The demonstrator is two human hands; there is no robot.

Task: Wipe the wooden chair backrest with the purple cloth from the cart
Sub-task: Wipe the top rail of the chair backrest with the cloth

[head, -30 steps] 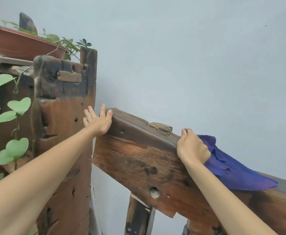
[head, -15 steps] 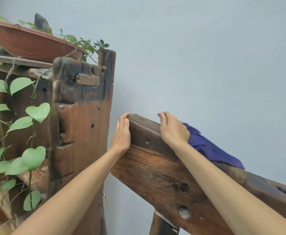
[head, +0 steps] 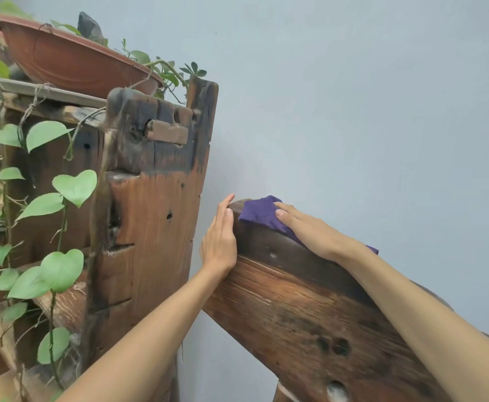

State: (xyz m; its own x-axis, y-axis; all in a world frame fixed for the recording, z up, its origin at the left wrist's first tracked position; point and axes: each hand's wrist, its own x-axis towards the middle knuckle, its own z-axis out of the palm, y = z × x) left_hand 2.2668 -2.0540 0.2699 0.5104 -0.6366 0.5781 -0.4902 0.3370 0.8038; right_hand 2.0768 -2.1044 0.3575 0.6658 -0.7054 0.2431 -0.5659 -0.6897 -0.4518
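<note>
Two bare forearms reach up from the bottom edge toward one wooden chair backrest (head: pixel 310 309), a thick, weathered plank that slants from its high end near the centre down toward 4 o'clock. Its face shows several dark round holes and a darker band along the top edge.

The left hand (head: pixel 218 242) is flat and open, fingers together and pointing toward 12 o'clock, its palm pressed against the upper end of the backrest. It grips nothing.

The right hand (head: pixel 310 230) lies palm down on top of the backrest, just to the 3 o'clock side of the left hand, fingers stretched out toward 10 o'clock. It presses one purple cloth (head: pixel 262 213) flat against the wood; the fingers are extended over it, not curled around it. The cloth sits on the top edge at the high end of the backrest, bunched ahead of the fingertips, with a small corner showing behind the wrist toward 4 o'clock.

At 9 o'clock stands one tall dark wooden stand (head: pixel 150 216), cracked and charred-looking near its top, close beside the backrest but apart from it. One shallow reddish-brown planter bowl (head: pixel 69 62) rests on its upper shelf at 10 o'clock. A trailing vine (head: pixel 75 185) with heart-shaped green leaves hangs down the stand's 9 o'clock side. A plain pale blue-grey wall (head: pixel 353 111) fills the background.
</note>
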